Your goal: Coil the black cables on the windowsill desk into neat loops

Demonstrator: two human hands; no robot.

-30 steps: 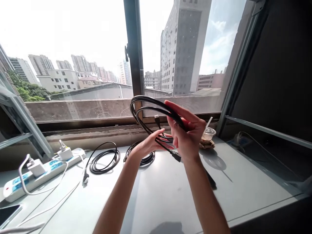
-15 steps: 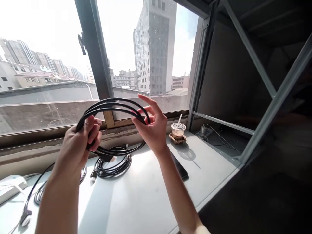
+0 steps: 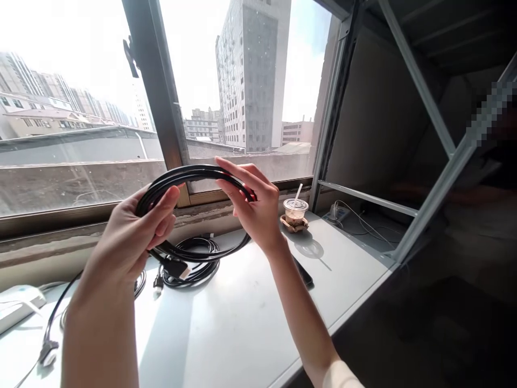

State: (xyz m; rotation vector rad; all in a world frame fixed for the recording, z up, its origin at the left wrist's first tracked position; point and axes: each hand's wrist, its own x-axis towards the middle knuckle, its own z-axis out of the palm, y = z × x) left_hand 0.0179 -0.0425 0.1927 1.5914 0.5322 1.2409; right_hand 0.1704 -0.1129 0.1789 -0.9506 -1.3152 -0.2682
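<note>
A black cable (image 3: 194,172) hangs in the air in several loops, held between both hands above the table. My left hand (image 3: 141,229) is closed round the left side of the loops, thumb on top. On the right side, my right hand (image 3: 256,207) grips the loops between thumb and fingers, its index finger stretched along the top. A plug with a metal end (image 3: 176,268) dangles from the cable below my left hand. Behind it a second coiled black cable (image 3: 205,272) lies on the table, with its own plug (image 3: 158,284) at the left.
The white table (image 3: 226,328) runs along a window. At the back right a lidded drink cup (image 3: 295,211) with a straw stands in a cardboard holder. A dark flat device (image 3: 304,273) lies behind my right forearm. A white power strip (image 3: 18,310) and another cable plug (image 3: 48,352) are at left.
The loops have been drawn closer together. My left thumb now lies over them, and my right fingers have closed in along the top. The dangling plug shows more clearly.
</note>
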